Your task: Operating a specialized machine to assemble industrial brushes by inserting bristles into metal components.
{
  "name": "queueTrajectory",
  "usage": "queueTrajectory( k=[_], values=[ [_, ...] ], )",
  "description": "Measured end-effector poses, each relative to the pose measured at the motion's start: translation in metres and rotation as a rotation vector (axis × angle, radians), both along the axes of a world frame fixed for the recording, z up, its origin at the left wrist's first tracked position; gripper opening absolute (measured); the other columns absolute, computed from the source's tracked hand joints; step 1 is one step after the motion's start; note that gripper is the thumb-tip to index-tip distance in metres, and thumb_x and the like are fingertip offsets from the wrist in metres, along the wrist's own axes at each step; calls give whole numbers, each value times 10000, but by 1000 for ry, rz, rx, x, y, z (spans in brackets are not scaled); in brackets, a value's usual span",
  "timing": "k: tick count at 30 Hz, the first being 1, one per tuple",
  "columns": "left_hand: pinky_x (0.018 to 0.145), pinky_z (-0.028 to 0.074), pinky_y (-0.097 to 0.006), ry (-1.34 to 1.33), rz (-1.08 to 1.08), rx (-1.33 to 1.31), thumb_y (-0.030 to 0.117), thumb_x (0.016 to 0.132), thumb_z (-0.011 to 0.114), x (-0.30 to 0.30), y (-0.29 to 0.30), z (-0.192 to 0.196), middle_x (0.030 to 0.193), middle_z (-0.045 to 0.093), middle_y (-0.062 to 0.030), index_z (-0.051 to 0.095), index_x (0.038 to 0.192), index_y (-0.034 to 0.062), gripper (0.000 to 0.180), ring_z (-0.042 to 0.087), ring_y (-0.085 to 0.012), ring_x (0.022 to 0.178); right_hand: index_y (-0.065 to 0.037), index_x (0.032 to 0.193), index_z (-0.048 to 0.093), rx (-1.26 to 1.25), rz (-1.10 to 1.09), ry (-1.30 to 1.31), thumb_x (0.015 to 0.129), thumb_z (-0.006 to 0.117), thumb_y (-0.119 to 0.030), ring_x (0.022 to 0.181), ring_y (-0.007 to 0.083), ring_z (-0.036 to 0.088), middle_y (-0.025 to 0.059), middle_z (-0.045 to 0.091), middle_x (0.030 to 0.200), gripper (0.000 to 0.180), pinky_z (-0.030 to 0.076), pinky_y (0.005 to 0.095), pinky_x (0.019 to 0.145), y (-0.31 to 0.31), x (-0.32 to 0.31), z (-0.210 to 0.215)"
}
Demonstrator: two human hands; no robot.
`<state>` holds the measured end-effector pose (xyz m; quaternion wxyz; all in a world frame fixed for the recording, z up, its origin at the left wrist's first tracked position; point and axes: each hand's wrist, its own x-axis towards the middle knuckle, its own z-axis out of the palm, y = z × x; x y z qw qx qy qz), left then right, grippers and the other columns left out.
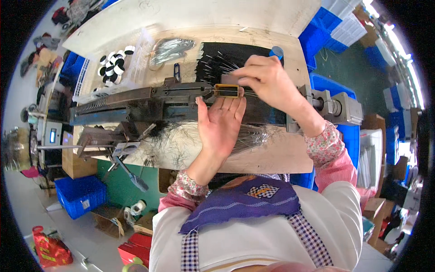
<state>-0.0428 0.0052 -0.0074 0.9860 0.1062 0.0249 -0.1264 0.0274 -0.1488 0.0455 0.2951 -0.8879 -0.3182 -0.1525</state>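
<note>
My left hand [220,121] lies palm up with its fingers spread, just under a small brass-coloured rectangular frame [226,90] on the dark machine [136,102]. My right hand [267,79] reaches over from the right and pinches thin wires at that frame. A fan of thin dark wires [217,61] spreads on a black sheet behind the hands. Loose silvery wires [247,136] lie on the bench under my left wrist.
Black and white rings [113,65] and a bag of silvery wire [172,47] lie at the back left of the wooden bench [272,158]. A grey motor block [337,109] sits at the right. Blue crates [81,195] stand around on the floor.
</note>
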Motion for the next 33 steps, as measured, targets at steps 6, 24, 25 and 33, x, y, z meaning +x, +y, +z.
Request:
queueTrajectory(
  k=[6,24,25,33],
  values=[
    [1132,269,-385,-25,52,78,564,960,321,-1,-2,-5,1336,433,-176,373,1283,-63,707,385,-280,1292,-146,898,717,-43,82,13,768,656,-168,780,214,597,30,586,749,146,383,373,780,9,0,-6],
    [1107,306,-396,-25,-29,114,582,955,316,8,5,0,1235,513,-166,452,1204,-63,704,454,-286,1226,-160,885,721,-86,83,-124,748,662,-157,825,213,608,27,597,786,150,384,373,819,6,-5,7],
    [1106,307,-396,-16,-27,108,587,951,323,7,5,1,1248,505,-165,445,1211,-67,715,446,-288,1232,-157,893,722,-130,63,-115,756,656,-168,829,213,609,30,599,789,153,381,372,824,7,-2,6],
    [1118,295,-415,5,-19,85,578,948,338,6,6,4,1306,443,-213,382,1244,-104,745,403,-314,1270,-151,931,725,-213,56,27,775,643,-180,837,227,603,43,601,797,178,371,382,845,5,1,7]
  ],
)
